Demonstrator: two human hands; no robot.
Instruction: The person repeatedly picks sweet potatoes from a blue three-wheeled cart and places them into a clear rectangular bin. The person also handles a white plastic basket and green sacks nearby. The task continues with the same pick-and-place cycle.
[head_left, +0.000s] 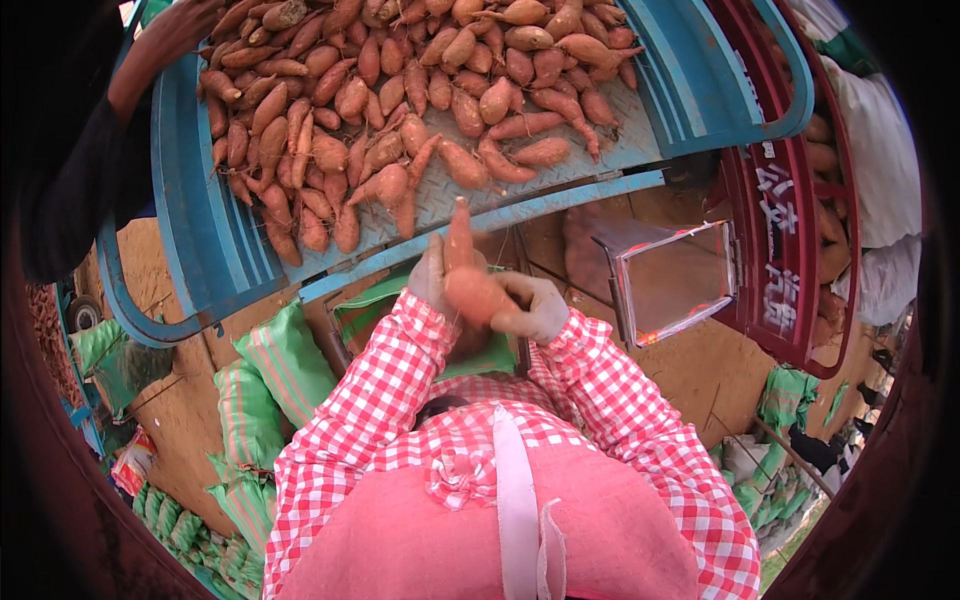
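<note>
Both my hands wear pale gloves and are close together, just off the near edge of a blue metal tray (630, 124) heaped with sweet potatoes (390, 97). A slim sweet potato (459, 236) points away from me in my left hand (429, 274). My right hand (534, 304) grips the end of a thicker sweet potato (478, 294), slightly blurred, which overlaps the slim one. Beneath my hands is the mouth of a green sack (371, 296). Dark round shapes inside it are mostly hidden by my hands and sleeves.
Another person's arm (146, 71) reaches onto the heap at upper left. To the right, a dark red metal rack (787, 247) bearing writing holds a framed clear bag (671, 277). Full green sacks (247, 412) lie at left on bare ground (675, 382).
</note>
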